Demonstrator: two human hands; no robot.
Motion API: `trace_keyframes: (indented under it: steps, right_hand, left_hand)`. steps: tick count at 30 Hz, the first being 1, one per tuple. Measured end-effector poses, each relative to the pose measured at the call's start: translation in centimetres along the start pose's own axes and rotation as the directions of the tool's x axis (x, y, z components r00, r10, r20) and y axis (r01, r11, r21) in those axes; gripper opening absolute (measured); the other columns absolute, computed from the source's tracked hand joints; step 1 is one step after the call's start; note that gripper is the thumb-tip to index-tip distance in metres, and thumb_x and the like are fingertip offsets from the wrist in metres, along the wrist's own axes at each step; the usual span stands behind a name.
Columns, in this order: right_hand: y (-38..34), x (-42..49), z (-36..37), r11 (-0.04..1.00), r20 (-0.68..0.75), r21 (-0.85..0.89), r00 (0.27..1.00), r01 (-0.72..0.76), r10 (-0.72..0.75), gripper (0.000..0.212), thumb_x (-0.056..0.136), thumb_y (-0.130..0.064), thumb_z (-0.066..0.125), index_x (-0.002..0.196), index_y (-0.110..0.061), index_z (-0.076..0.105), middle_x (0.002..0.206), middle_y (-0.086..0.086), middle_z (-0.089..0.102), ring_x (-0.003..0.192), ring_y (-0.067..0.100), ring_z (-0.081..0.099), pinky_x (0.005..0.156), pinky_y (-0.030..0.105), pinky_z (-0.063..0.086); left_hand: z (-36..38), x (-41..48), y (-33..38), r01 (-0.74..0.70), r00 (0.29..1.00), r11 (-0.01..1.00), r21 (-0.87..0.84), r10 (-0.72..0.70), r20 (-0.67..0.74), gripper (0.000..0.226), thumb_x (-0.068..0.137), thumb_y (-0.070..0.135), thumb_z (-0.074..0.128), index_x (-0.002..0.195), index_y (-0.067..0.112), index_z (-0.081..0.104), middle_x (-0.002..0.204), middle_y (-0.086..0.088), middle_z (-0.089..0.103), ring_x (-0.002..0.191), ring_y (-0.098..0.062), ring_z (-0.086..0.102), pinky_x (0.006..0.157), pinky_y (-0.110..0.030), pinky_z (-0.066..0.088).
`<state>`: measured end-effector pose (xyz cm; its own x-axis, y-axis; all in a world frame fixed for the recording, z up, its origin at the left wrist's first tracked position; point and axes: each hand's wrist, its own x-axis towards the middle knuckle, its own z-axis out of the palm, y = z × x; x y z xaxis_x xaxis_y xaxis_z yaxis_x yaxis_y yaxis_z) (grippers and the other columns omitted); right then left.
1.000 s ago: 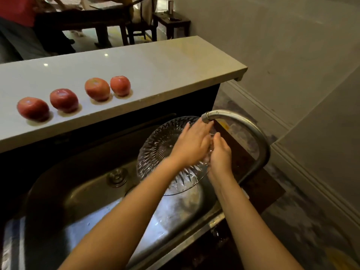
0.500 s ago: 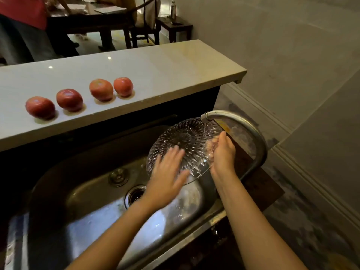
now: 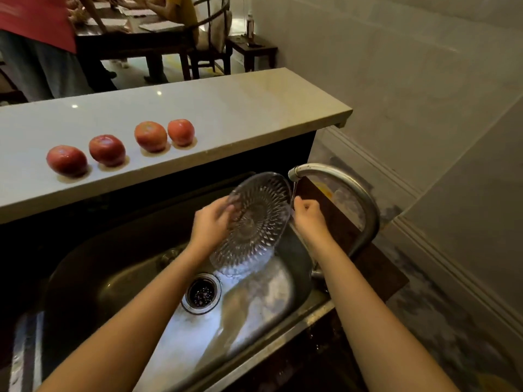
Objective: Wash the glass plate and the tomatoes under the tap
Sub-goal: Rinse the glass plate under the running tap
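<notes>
Here: glass plate (image 3: pixel 256 219) tilted over sink (image 3: pixel 119 267), under tap (image 3: pixel 336 176); left hand (image 3: pixel 210 222) fingers clamped on rim, right hand (image 3: pixel 308 215) fingers curled at opp. edge. Likely wet, slippery, fragile: grip by rim. Tomatoes (image 3: pixel 107 149) on worktop (image 3: pixel 240 108).

No text, label, brand, number or sign can be read anywhere here. The papers (image 3: pixel 161 25) on the dark table (image 3: pixel 135 43) beyond the counter (image 3: pixel 226 108) are too small and blurred to show any writing. The bottle (image 3: pixel 250 22) on the small side table right of that table carries nothing legible.
</notes>
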<state>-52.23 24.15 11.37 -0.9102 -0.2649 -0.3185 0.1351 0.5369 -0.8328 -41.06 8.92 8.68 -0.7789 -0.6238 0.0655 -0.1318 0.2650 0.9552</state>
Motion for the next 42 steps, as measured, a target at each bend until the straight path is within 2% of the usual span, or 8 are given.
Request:
trace_keyframes:
  steps: [5, 11, 13, 15, 18, 22, 28, 42]
  right_hand:
    - [2.7, 0.4, 1.2, 0.945, 0.047, -0.302, 0.988, -0.125, 0.146, 0.062, 0.096, -0.043, 0.034, 0.146, -0.009, 0.019, 0.149, 0.016, 0.03, 0.132, 0.037, 0.036, 0.103, 0.046, 0.038]
    - [3.6, 1.1, 0.3, 0.998, -0.098, 0.028, 0.993, -0.059, 0.061, 0.036, 0.098, -0.034, 0.034, 0.105, -0.006, 0.056, 0.092, 0.014, 0.064, 0.062, 0.017, 0.055, 0.056, 0.033, 0.042]
    - [3.6, 0.9, 0.2, 0.994, -0.144, 0.112, 0.989, -0.003, 0.02, 0.033, 0.099, -0.032, 0.033, 0.087, -0.013, 0.057, 0.081, 0.011, 0.065, 0.059, 0.016, 0.053, 0.057, 0.033, 0.041]
    - [3.4, 0.5, -0.2, 0.989, -0.22, 0.14, 0.975, 0.048, -0.016, 0.035, 0.099, -0.032, 0.032, 0.077, -0.02, 0.056, 0.071, 0.003, 0.064, 0.06, 0.015, 0.057, 0.061, 0.032, 0.045]
    - [2.7, 0.1, -0.9, 0.989, -0.312, 0.104, 0.948, 0.1, -0.063, 0.038, 0.099, -0.036, 0.031, 0.083, -0.016, 0.059, 0.076, 0.002, 0.065, 0.069, 0.017, 0.061, 0.06, 0.031, 0.047]
    - [2.5, -0.7, -1.1, 0.987, -0.271, 0.089, 0.957, 0.134, -0.106, 0.04, 0.098, -0.041, 0.03, 0.087, -0.018, 0.06, 0.078, -0.003, 0.064, 0.07, 0.01, 0.06, 0.062, 0.029, 0.047]
    - [1.9, -1.4, -1.5, 0.973, -0.325, 0.139, 0.937, 0.184, -0.13, 0.044, 0.1, -0.037, 0.028, 0.099, -0.007, 0.061, 0.085, 0.001, 0.064, 0.077, 0.016, 0.06, 0.073, 0.032, 0.046]
    - [1.0, -1.8, -0.5, 0.972, -0.397, 0.171, 0.914, 0.162, -0.083, 0.042, 0.1, -0.034, 0.028, 0.084, -0.009, 0.057, 0.071, -0.004, 0.057, 0.073, 0.021, 0.059, 0.064, 0.027, 0.042]
  left_hand:
    - [-1.9, 0.2, -2.7, 0.367, 0.922, 0.743, -0.56, -0.369, 0.115, 0.03, 0.096, 0.007, 0.044, 0.125, -0.001, 0.05, 0.1, -0.011, 0.067, 0.073, -0.013, 0.072, 0.063, -0.029, 0.06]
    - [-1.8, 0.6, -3.3, 0.495, 0.841, 0.601, -0.627, -0.513, 0.171, 0.033, 0.093, 0.005, 0.049, 0.127, 0.006, 0.05, 0.081, -0.006, 0.074, 0.06, -0.012, 0.07, 0.052, -0.027, 0.058]
    - [-0.7, 0.9, -3.5, 0.495, 0.84, 0.756, -0.428, -0.542, 0.015, 0.043, 0.092, 0.01, 0.053, 0.133, 0.007, 0.04, 0.104, -0.016, 0.068, 0.08, -0.02, 0.071, 0.064, -0.033, 0.059]
    - [0.8, 0.7, -3.6, 0.404, 0.912, 0.888, 0.218, -0.373, -0.173, 0.06, 0.092, 0.029, 0.052, 0.144, 0.013, 0.026, 0.136, -0.021, 0.048, 0.119, -0.031, 0.054, 0.096, -0.046, 0.049]
    - [3.6, -1.3, -3.2, 0.031, 0.998, 0.69, 0.723, -0.059, 0.013, 0.065, 0.094, 0.052, 0.028, 0.148, 0.021, 0.011, 0.158, -0.012, 0.005, 0.145, -0.03, 0.005, 0.117, -0.045, 0.009]
    - [8.6, -3.1, -1.4, -0.374, 0.902, 0.699, 0.61, 0.12, 0.416, 0.058, 0.096, 0.052, 0.015, 0.145, 0.032, -0.007, 0.156, 0.005, -0.015, 0.141, -0.011, -0.02, 0.114, -0.038, -0.014]
    - [10.2, 2.1, 2.2, -0.546, 0.832, 0.588, 0.597, 0.293, 0.471, 0.058, 0.095, 0.047, 0.013, 0.148, 0.026, 0.005, 0.158, 0.003, 0.005, 0.145, -0.011, 0.001, 0.117, -0.035, -0.006]
    - [2.9, 2.2, -2.0, -0.262, 0.946, 0.631, 0.73, 0.018, 0.324, 0.062, 0.096, 0.051, 0.018, 0.149, 0.023, 0.005, 0.158, 0.0, -0.003, 0.145, -0.014, -0.004, 0.117, -0.036, -0.003]
